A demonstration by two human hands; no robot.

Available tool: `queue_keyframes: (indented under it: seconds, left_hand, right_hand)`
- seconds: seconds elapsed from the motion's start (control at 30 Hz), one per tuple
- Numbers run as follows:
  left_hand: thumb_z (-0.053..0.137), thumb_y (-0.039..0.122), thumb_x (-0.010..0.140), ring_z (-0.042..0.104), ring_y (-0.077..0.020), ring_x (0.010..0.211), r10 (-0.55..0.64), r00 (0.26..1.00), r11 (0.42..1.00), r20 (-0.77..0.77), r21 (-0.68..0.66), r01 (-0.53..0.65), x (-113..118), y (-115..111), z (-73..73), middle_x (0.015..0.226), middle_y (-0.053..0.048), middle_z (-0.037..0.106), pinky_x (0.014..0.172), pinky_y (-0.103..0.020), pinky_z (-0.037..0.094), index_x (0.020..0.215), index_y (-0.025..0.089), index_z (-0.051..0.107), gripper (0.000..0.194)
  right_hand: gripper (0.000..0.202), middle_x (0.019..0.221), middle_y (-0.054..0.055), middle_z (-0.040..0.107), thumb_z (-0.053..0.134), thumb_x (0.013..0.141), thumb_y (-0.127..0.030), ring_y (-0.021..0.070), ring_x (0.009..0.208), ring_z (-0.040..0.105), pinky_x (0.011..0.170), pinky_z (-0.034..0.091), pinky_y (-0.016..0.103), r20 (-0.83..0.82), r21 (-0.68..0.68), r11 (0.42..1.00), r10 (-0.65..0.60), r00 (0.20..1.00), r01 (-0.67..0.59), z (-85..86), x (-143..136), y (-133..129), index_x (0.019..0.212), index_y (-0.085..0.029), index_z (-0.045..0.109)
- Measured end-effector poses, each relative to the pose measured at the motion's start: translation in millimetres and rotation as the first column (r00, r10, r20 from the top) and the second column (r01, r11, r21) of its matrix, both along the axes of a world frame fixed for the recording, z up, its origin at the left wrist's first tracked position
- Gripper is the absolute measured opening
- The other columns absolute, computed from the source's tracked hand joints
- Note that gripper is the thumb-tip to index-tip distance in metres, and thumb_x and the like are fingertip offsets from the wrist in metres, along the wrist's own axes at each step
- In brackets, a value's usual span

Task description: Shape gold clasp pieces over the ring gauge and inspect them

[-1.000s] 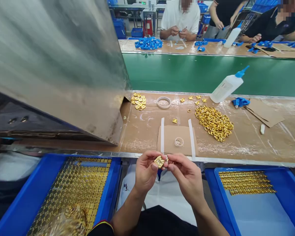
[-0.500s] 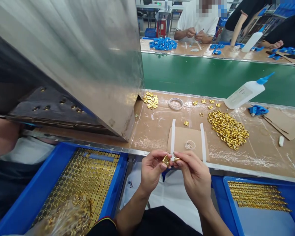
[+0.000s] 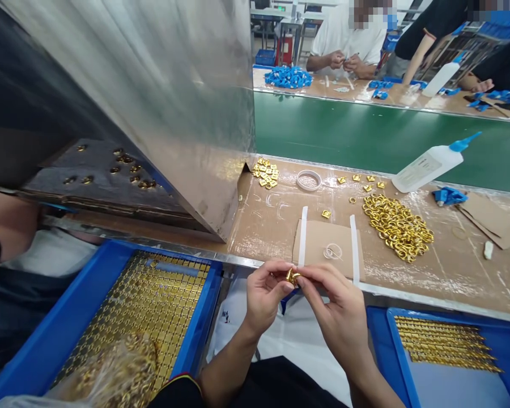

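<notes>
Between thumb and fingers, my left hand [image 3: 264,294] pinches a small gold square piece [image 3: 289,276]. My right hand [image 3: 338,309] is closed on a gold ring [image 3: 297,277], which meets the square piece; the fingertips partly cover both. Just beyond my hands lies a cardboard pad [image 3: 330,233] held by white tape strips, with a clear round ring [image 3: 332,251] on it. A heap of gold rings [image 3: 397,226] sits to the right. Loose gold square pieces [image 3: 266,172] lie at the back left, beside a tape roll [image 3: 309,180].
A metal housing [image 3: 187,113] rises on the left. Blue trays of gold parts stand at the left [image 3: 204,328] and right [image 3: 402,362]. A glue bottle [image 3: 427,167] leans near the green belt [image 3: 344,124]. Co-workers sit across it.
My right hand has moved left, bringing the gold ring from just beside the square piece up against it. The camera view has shifted slightly.
</notes>
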State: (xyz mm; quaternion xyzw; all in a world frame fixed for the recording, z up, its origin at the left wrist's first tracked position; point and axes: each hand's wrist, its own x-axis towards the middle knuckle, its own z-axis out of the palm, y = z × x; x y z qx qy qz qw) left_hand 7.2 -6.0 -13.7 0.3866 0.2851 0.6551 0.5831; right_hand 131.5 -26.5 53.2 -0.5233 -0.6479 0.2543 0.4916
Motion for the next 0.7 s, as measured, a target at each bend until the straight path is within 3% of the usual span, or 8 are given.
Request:
queue_keyframes:
  seconds: [0.4,0.7]
  left_hand:
    - [0.089,0.038,0.075,0.061,-0.0124,0.066,0.064,0.997,0.997,-0.031,0.052,-0.062,-1.6,0.1,-4.9,0.076,-0.003,0.067,0.057,-0.021,0.048,0.09,0.023,0.082,0.022]
    - [0.093,0.042,0.066,0.051,-0.0044,0.05,-0.021,0.962,0.997,0.272,-0.07,0.042,10.9,4.8,-15.0,0.07,0.003,0.059,0.046,-0.016,0.04,0.071,0.022,0.075,0.027]
  right_hand:
    - [0.014,0.086,0.004,0.072,0.063,0.095,-0.01,0.016,0.077,0.073,0.066,0.059,0.022,0.103,0.09,0.996,-0.003,0.995,-0.006,-8.2,-4.7,-3.6,0.094,-0.02,0.073]
    - [0.01,0.079,0.0,0.072,0.065,0.095,-0.016,0.013,0.068,0.071,0.062,0.058,0.018,0.001,0.037,0.999,0.022,1.0,-0.022,-11.1,-6.9,2.2,0.092,-0.023,0.072]
